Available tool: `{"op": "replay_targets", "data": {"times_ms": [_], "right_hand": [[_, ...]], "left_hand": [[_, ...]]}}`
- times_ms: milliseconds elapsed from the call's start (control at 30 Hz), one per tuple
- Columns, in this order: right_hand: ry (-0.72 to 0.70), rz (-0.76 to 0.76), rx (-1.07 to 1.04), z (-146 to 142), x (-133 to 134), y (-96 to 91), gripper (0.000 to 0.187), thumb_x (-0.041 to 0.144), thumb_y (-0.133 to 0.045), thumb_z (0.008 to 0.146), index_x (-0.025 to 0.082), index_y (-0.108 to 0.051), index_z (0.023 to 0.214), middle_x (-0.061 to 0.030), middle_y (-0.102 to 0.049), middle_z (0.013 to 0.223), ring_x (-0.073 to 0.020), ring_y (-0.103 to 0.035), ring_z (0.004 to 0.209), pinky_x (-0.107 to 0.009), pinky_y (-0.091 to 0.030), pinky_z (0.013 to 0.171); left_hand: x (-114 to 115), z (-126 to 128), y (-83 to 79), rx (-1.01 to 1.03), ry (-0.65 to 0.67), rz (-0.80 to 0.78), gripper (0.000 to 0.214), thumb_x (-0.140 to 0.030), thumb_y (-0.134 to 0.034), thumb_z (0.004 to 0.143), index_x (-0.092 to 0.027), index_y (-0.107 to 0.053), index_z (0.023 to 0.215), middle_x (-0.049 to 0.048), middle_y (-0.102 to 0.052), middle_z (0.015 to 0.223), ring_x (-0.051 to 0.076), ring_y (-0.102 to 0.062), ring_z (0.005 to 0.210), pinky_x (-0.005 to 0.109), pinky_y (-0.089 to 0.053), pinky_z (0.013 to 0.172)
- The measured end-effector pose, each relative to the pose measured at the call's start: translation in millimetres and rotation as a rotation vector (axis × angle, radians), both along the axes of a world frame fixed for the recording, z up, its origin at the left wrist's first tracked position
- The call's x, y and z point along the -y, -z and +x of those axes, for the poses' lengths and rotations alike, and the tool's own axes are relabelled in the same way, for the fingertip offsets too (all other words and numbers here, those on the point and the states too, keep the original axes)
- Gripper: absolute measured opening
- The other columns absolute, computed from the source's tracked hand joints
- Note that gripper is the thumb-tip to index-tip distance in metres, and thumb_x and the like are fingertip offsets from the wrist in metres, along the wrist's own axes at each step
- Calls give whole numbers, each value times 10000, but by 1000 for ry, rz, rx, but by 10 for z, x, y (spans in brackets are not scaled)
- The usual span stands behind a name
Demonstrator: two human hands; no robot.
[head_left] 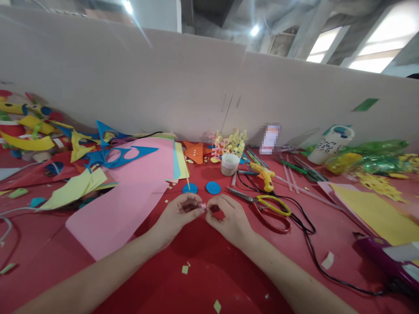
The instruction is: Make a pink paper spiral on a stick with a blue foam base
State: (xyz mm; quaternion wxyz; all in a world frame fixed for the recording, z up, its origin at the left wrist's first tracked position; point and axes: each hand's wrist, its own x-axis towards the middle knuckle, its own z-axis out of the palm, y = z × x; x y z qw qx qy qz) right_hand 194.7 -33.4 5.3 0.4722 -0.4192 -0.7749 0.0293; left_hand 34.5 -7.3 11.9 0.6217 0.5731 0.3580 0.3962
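Note:
Both hands meet over the red table [203,270], pinching a tiny pink paper piece [203,205] between their fingertips. My left hand [181,212] is curled, thumb and forefinger closed on the piece from the left. From the right, my right hand [225,216] grips the same piece with its fingers pressed together. Two blue paper circles [213,188] lie just beyond the hands. A large pink sheet [131,196] lies to the left.
Scissors [265,207] with yellow and red handles lie right of the hands. A yellow glue gun [266,176] and its black cable [307,235] are behind them. A small white cup [229,164], yellow paper [376,213], blue cut-outs [114,152] and scraps surround the area. A grey partition [196,87] stands behind.

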Motion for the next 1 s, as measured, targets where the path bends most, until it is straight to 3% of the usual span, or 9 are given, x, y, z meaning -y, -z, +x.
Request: {"op": "replay_targets", "data": {"times_ms": [167, 400, 1000], "right_hand": [[-72, -97, -52, 18, -19, 35, 113, 104, -494, 760, 195, -543, 805, -24, -599, 719, -134, -565, 657, -240, -480, 632], [-41, -103, -88, 47, -34, 40, 134, 87, -492, 757, 194, -554, 810, -22, -591, 718, -142, -564, 669, -252, -483, 647], [-82, -115, -66, 19, -31, 71, 124, 90, -497, 738, 195, -550, 778, -22, -602, 705, -139, -571, 659, -245, -492, 637]], "left_hand": [[-43, -27, 12, 19, -46, -75, 127, -245, -688, 676, -174, -613, 750, -6, -590, 775, 120, -539, 768, 250, -423, 749], [-79, -51, 3, 33, -47, -147, 178, -252, -701, 663, -172, -650, 813, 11, -610, 806, 129, -546, 762, 261, -434, 730], [-83, -80, 65, -59, 10, -85, 166, -282, -704, 671, -183, -688, 803, 32, -689, 843, 165, -596, 818, 308, -446, 820]]}}
